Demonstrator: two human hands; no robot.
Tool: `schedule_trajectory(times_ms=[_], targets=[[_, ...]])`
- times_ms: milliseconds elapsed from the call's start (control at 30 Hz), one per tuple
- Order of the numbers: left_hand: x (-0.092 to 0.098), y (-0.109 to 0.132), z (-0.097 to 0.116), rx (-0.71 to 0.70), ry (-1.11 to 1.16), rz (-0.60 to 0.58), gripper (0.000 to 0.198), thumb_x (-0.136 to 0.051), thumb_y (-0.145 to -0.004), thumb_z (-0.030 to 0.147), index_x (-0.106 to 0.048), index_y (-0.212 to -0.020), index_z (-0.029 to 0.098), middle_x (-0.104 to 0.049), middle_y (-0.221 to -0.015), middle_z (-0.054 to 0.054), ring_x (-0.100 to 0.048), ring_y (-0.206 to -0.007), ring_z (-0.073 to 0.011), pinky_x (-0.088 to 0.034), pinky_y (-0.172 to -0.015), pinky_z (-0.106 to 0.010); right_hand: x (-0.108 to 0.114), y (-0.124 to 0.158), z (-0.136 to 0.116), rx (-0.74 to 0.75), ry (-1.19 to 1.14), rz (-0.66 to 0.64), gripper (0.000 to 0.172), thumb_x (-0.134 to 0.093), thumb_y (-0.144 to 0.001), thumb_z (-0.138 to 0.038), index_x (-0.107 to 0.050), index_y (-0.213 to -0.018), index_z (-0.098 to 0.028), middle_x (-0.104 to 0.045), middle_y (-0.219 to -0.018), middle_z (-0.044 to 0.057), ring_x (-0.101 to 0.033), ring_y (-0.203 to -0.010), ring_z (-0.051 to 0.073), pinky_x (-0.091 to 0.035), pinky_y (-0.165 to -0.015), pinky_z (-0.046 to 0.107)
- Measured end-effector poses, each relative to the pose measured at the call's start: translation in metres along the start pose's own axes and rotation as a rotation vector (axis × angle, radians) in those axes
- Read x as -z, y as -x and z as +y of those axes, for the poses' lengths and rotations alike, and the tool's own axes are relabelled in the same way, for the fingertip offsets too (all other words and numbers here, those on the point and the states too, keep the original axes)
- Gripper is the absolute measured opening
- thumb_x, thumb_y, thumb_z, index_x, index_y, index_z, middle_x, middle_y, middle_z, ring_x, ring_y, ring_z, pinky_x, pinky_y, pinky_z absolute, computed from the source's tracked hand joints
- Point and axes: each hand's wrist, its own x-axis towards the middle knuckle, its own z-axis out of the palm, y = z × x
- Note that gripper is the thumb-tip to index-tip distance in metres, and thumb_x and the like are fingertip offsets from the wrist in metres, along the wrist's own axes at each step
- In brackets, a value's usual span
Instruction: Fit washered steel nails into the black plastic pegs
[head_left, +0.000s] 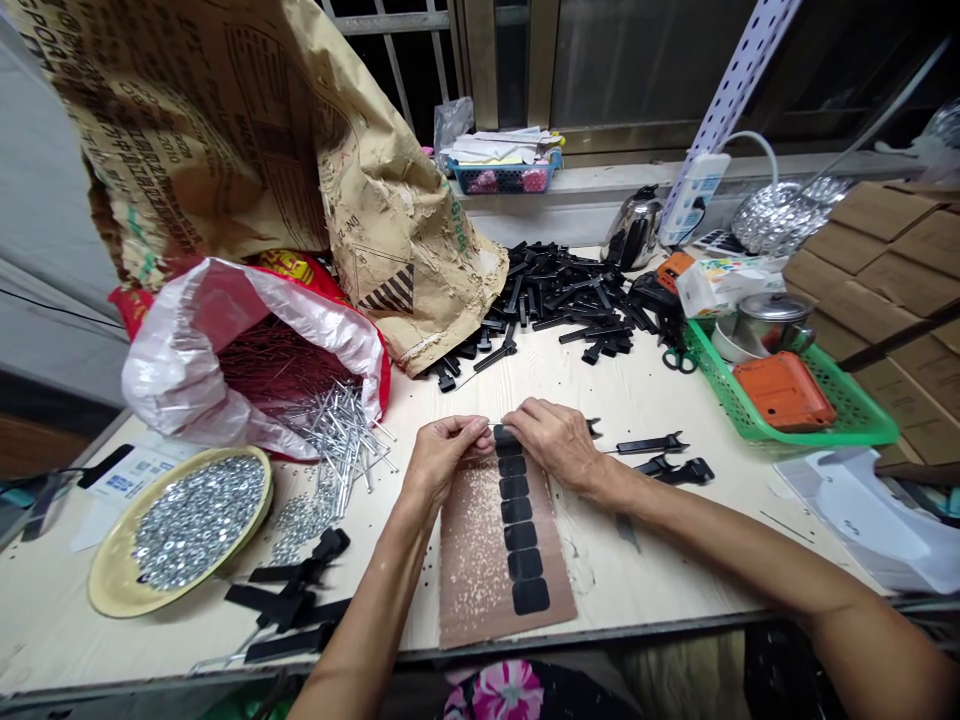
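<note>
My left hand (455, 445) is closed in a pinch above the top of a brown board (476, 590), with a thin metal pin (492, 426) at its fingertips. Next to it, my right hand (553, 440) has its fingers bent down over the top end of a column of black rounded squares (521, 536); what lies under those fingers is hidden. Pale crumbs dot the board's left half. Right of my right hand lie black forked plastic parts (652, 444). Long metal pins (346, 440) spill from a red-and-white sack (176, 345) on the left.
A yellow bowl (259, 500) holds metal washers, with black parts (292, 600) in front. Behind are a paper sack (420, 220) and a heap of black parts (562, 290). A green basket (840, 437), scissors (679, 360), kettle (632, 228) and cardboard boxes (892, 270) stand right.
</note>
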Motion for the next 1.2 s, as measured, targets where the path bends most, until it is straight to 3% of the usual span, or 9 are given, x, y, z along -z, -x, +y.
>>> schedule_trajectory(times_ms=[133,367,567,733,900,1033,1200], targets=[[0.002,0.0,0.003,0.052,-0.027,-0.02,0.034,-0.084,-0.055,0.035,-0.068,-0.071,0.01,-0.064,-0.057,-0.001,-0.062,-0.055,-0.0104,-0.052,-0.058,-0.021,-0.001,0.002,-0.002,-0.044,0.06,-0.027,0.019,-0.045,-0.095,-0.018,-0.063,-0.093,-0.023,-0.059,-0.088,0.002,-0.05,-0.072,0.012,-0.029,-0.059,0.026],[0.003,0.0,0.0,0.117,-0.037,-0.046,0.035,-0.084,-0.055,0.038,-0.069,-0.068,0.01,-0.065,-0.058,-0.002,-0.061,-0.054,-0.0085,-0.053,-0.059,-0.019,0.001,0.003,0.0,-0.116,-0.169,-0.074,0.027,-0.038,-0.098,-0.032,-0.061,-0.096,-0.019,-0.059,-0.089,0.002,-0.053,-0.07,0.01,-0.034,-0.059,0.023],[0.003,-0.001,-0.003,0.118,-0.085,-0.052,0.037,-0.084,-0.053,0.038,-0.069,-0.071,0.009,-0.067,-0.063,-0.004,-0.06,-0.054,-0.0083,-0.052,-0.056,-0.019,-0.003,0.008,0.003,-0.042,-0.148,-0.064,0.019,-0.043,-0.096,-0.028,-0.059,-0.098,-0.017,-0.058,-0.093,0.005,-0.054,-0.076,0.012,-0.037,-0.063,0.024],[0.0,0.001,-0.002,0.078,-0.156,-0.048,0.037,-0.083,-0.053,0.039,-0.069,-0.068,0.009,-0.064,-0.055,-0.002,-0.058,-0.051,-0.009,-0.051,-0.052,-0.02,-0.001,0.01,0.003,-0.029,-0.114,-0.106,0.026,-0.038,-0.098,-0.027,-0.061,-0.091,-0.018,-0.058,-0.082,0.003,-0.054,-0.075,0.013,-0.038,-0.064,0.025],[0.0,0.001,-0.001,0.102,-0.154,-0.076,0.037,-0.083,-0.054,0.04,-0.068,-0.069,0.009,-0.064,-0.057,-0.002,-0.059,-0.05,-0.0098,-0.051,-0.052,-0.022,0.0,0.015,0.006,-0.055,-0.281,-0.141,0.019,-0.048,-0.093,-0.027,-0.058,-0.108,-0.019,-0.056,-0.103,0.005,-0.055,-0.081,0.012,-0.04,-0.062,0.022],[0.001,0.002,0.0,0.145,-0.153,-0.105,0.038,-0.084,-0.053,0.039,-0.068,-0.069,0.009,-0.064,-0.056,-0.002,-0.059,-0.048,-0.0092,-0.051,-0.051,-0.021,-0.002,0.019,0.008,-0.042,-0.25,-0.112,0.02,-0.043,-0.096,-0.024,-0.062,-0.101,-0.019,-0.059,-0.091,0.004,-0.055,-0.081,0.012,-0.04,-0.065,0.023],[-0.001,0.003,0.0,0.158,-0.161,-0.095,0.034,-0.083,-0.056,0.037,-0.067,-0.069,0.009,-0.065,-0.056,-0.003,-0.059,-0.048,-0.009,-0.052,-0.051,-0.02,-0.002,0.021,0.007,-0.097,-0.211,-0.106,0.023,-0.043,-0.096,-0.028,-0.064,-0.102,-0.023,-0.059,-0.09,0.002,-0.054,-0.071,0.011,-0.034,-0.057,0.022]])
